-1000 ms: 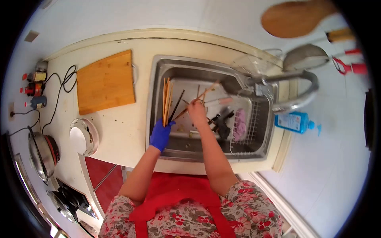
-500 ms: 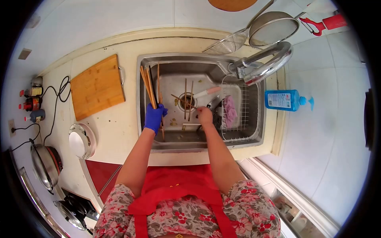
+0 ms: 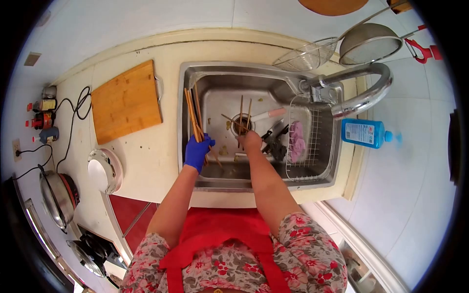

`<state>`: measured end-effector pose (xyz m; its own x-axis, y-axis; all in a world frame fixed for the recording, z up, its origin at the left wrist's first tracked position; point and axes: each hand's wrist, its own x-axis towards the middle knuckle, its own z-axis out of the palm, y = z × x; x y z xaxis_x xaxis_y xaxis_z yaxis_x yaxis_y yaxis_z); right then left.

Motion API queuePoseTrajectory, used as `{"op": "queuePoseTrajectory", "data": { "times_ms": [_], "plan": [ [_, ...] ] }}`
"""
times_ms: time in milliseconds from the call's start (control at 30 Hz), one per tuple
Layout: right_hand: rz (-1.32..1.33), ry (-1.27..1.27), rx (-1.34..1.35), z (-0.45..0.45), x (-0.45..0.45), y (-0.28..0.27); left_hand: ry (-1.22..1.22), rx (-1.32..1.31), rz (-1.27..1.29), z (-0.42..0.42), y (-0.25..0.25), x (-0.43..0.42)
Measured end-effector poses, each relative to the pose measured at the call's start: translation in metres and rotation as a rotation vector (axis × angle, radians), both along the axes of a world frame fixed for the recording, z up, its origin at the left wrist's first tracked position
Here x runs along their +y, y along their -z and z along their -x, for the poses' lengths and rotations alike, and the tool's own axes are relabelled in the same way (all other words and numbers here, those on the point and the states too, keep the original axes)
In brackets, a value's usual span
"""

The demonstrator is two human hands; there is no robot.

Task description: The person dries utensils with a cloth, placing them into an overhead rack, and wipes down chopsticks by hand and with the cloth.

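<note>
My left hand (image 3: 197,152), in a blue glove, is closed around a bundle of wooden chopsticks (image 3: 191,111) with a dark one among them, over the left side of the sink (image 3: 233,184). Near the drain, my bare right hand (image 3: 251,141) has its fingers closed at the lower end of a slanting chopstick (image 3: 230,119); its fingertips are partly hidden. Two more chopsticks (image 3: 241,105) lie upright in view across the drain, their lower ends by my right hand. Right of that hand are a knife with a pale pink handle (image 3: 267,115) and dark-handled utensils (image 3: 276,141).
A wire rack (image 3: 312,161) with a pink cloth (image 3: 296,141) fills the sink's right side, under the faucet (image 3: 366,97). A blue soap bottle (image 3: 362,133) stands right. Left are a cutting board (image 3: 126,102) and stacked bowls (image 3: 103,171). Strainers (image 3: 369,46) hang behind.
The view has shifted, so the sink appears farther right. Relative to the sink, my right hand has moved left, closer over the chopsticks at the drain. My left hand still holds its bundle.
</note>
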<state>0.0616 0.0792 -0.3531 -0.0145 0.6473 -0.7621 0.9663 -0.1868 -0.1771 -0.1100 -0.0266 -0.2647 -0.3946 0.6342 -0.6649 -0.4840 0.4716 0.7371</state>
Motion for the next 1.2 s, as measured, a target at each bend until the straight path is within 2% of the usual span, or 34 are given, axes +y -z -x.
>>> {"op": "queuePoseTrajectory", "data": {
  "times_ms": [100,267,333,367,400,467,500,567,700,800,867,967,1100,1200],
  "plan": [
    [-0.115,-0.082,0.002,0.006,-0.005,0.045,0.003,0.004,0.013,0.005,-0.008,0.006],
    [-0.104,-0.089,0.128,0.008,-0.022,0.053,-0.057,-0.049,-0.002,0.004,-0.012,0.003],
    [-0.073,-0.030,0.446,0.008,-0.028,0.040,-0.052,-0.091,-0.033,0.005,-0.012,0.005],
    [0.100,0.163,0.570,0.001,-0.031,0.031,-0.090,-0.089,-0.008,0.002,-0.011,0.006],
    [0.093,0.162,0.568,-0.003,-0.032,0.019,-0.089,-0.092,-0.014,0.002,-0.015,0.009],
    [0.410,0.395,0.721,-0.015,-0.036,0.004,-0.046,-0.098,0.044,0.003,-0.020,0.013],
    [0.407,0.394,0.720,-0.018,-0.036,-0.008,-0.046,-0.099,0.042,0.002,-0.020,0.015],
    [0.241,0.030,0.688,-0.025,-0.036,-0.028,-0.054,-0.113,0.061,0.000,-0.020,0.017],
    [0.238,0.028,0.656,-0.046,-0.036,-0.013,-0.069,-0.138,0.025,-0.005,-0.022,0.015],
    [0.117,0.125,0.647,-0.056,-0.029,0.005,-0.077,-0.170,0.010,-0.006,-0.021,0.013],
    [-0.154,0.185,0.389,-0.051,-0.014,-0.001,-0.115,-0.192,0.021,-0.008,-0.025,0.015],
    [-0.287,0.112,0.317,-0.037,0.000,0.004,-0.120,-0.196,0.025,-0.010,-0.027,0.014],
    [-0.292,-0.013,0.236,-0.013,0.010,0.023,-0.108,-0.265,-0.032,-0.010,-0.021,0.006],
    [-0.193,-0.051,0.170,-0.009,0.014,0.040,-0.117,-0.254,0.003,-0.016,-0.029,0.005]
  ]
}}
